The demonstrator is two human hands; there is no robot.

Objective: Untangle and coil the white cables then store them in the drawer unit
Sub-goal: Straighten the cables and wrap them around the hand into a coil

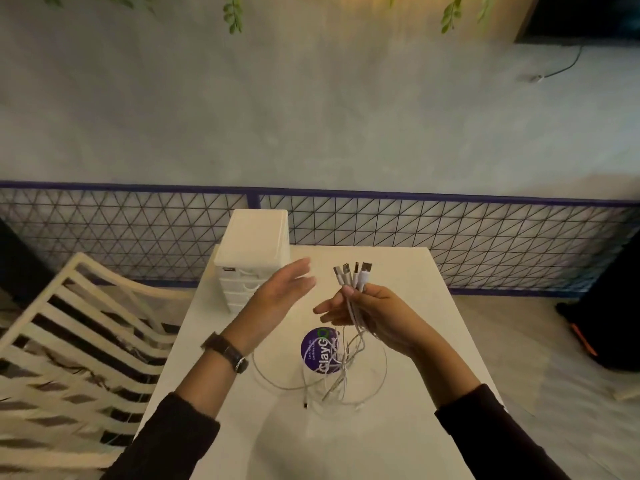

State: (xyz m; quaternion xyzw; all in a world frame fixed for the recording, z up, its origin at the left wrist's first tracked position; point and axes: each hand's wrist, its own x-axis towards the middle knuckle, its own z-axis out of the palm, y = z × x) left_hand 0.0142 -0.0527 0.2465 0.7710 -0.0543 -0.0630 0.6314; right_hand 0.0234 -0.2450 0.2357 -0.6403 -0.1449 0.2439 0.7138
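Right hand (369, 308) grips seemingly four white cables (356, 278).

left hand (277, 301) blurred at fingertips; white cables (350, 315) perhaps knotted.

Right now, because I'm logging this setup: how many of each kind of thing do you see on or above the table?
Cable plug ends, gripped in the right hand: 4
Drawer unit: 1
Round purple sticker: 1
Wristwatch: 1
Total: 7
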